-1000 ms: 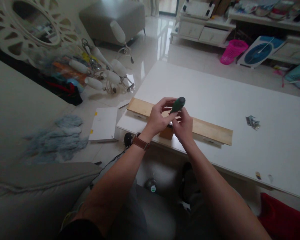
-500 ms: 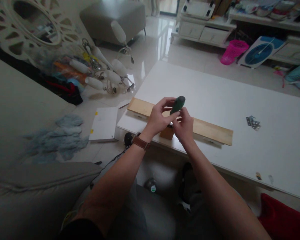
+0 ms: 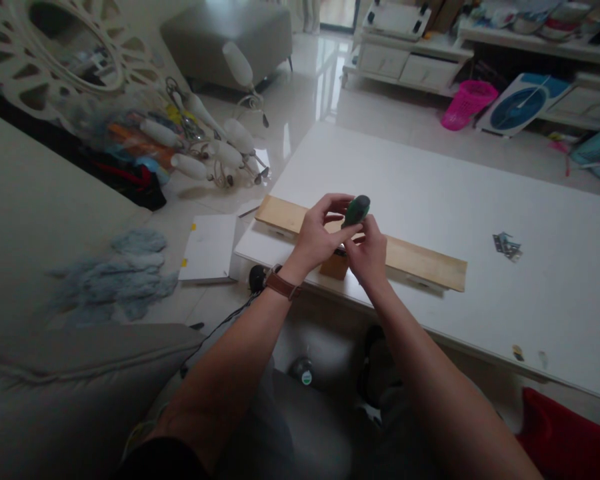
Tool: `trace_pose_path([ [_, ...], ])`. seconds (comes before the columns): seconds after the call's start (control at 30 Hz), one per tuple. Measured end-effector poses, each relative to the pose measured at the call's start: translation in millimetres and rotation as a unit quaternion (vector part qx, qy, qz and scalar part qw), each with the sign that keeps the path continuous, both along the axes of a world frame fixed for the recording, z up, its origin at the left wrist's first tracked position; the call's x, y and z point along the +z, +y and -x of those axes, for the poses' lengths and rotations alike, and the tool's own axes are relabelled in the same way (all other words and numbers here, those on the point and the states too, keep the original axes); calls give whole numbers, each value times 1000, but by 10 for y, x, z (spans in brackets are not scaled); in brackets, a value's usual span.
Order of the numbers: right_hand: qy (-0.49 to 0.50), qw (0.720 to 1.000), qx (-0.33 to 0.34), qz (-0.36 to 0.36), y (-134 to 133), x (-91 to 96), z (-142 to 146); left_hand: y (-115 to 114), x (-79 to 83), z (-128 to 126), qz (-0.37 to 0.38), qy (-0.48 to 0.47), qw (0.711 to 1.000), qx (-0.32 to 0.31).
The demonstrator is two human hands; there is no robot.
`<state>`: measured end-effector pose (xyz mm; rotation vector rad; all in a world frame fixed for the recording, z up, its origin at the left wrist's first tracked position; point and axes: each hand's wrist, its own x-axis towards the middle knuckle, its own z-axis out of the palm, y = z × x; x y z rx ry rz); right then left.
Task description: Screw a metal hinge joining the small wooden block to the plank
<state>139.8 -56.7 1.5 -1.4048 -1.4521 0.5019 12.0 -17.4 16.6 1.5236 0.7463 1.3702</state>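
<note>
A screwdriver [image 3: 357,212] with a green and black handle stands tilted over a long wooden board [image 3: 425,261]. Around the handle curl the fingers of my left hand [image 3: 320,230], its thumb stretched across toward the right. My right hand [image 3: 369,250] is closed in a pinch low beside the screwdriver; whatever lies between its fingertips is hidden. Just under the hands sits a small wooden block [image 3: 335,267], with a bit of shiny metal at its top edge. The screwdriver's tip is covered by my fingers.
Board and block rest on a large white panel [image 3: 480,200]. Several metal hinges [image 3: 507,246] lie on it at right. On the floor are a white box [image 3: 209,247], a grey cloth [image 3: 135,273], a lamp [image 3: 225,153] and a pink basket [image 3: 467,105].
The screwdriver's handle has turned and tipped slightly, with its dark end a little lower. Both hands keep nearly the same place.
</note>
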Motion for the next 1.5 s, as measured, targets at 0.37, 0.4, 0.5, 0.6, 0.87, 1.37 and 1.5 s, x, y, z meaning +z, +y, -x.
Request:
trace_pose_path([
  [0.37,21,1000,12,8,-16,19,13,-6,0,15,0,-9,1000,-18],
  [0.4,20,1000,13,6,-11,20,14,-8,2,14,4,-7,1000,-15],
  [0.5,14,1000,8,3,4,13,13,-13,12,10,10,0,1000,-8],
  [0.6,11,1000,-5,-2,9,1,7,-14,16,9,5,-3,1000,-7],
  [0.87,1,1000,7,-11,-22,26,7,9,-20,8,-3,-7,1000,-18],
  [1.37,6,1000,-5,-8,-5,-4,4,0,-24,7,3,-2,1000,-15],
  [1.5,21,1000,6,3,-21,20,12,-6,-14,15,6,3,1000,-19],
])
